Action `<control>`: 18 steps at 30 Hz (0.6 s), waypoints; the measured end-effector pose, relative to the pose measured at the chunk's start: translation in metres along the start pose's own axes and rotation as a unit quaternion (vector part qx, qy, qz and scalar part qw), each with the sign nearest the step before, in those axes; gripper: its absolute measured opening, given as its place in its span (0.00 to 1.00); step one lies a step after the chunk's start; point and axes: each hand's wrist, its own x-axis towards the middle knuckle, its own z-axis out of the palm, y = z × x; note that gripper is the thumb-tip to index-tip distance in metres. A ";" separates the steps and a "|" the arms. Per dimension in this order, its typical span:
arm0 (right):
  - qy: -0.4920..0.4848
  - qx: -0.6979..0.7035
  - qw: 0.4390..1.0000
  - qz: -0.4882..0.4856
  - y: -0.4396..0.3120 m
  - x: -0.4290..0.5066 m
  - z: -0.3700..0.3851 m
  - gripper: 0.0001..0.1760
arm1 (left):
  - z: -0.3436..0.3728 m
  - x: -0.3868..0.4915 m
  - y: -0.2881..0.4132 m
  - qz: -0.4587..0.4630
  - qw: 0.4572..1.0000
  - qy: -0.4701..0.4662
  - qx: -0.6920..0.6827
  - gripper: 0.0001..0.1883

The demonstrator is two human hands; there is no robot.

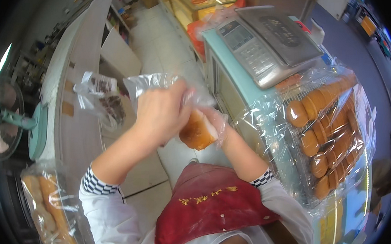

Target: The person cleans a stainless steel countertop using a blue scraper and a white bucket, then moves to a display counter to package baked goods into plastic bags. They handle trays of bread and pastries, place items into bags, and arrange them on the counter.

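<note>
In the middle of the picture, my bare left hand (162, 107) is closed on a clear plastic bag (147, 83), its fingers bunched near the bag's opening. Close against it, my right hand (216, 121) wears a thin clear plastic glove and holds a golden-brown bread roll (196, 132) with a pale side. The roll hangs below the bag's edge, and its upper end is hidden behind my left hand and the film. My right fingers are partly hidden by the bread and plastic.
On the right counter are a digital scale (254, 54) and a rack of bread rolls (327, 131) under clear film. Left, a printed bag (102, 95) sits beside the pale counter (84, 56), with a green fan (15, 119) and bagged long bread (50, 207). Tiled floor (156, 48) shows between the counters.
</note>
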 end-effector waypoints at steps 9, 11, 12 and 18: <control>0.210 0.013 0.904 -0.372 -0.056 0.063 0.004 0.32 | 0.069 0.006 -0.037 0.363 0.892 -0.037 -0.268 0.07; 0.307 -0.292 0.797 -0.430 -0.060 0.077 -0.006 0.39 | 0.065 0.036 -0.060 0.393 0.865 0.036 -0.311 0.05; 0.348 -0.433 0.710 -0.433 -0.062 0.084 -0.010 0.42 | 0.059 0.053 -0.078 0.401 0.854 0.081 -0.322 0.05; 0.440 -0.725 0.519 -0.107 -0.107 0.104 -0.008 0.36 | 0.055 0.169 -0.186 0.012 0.708 0.043 -0.705 0.04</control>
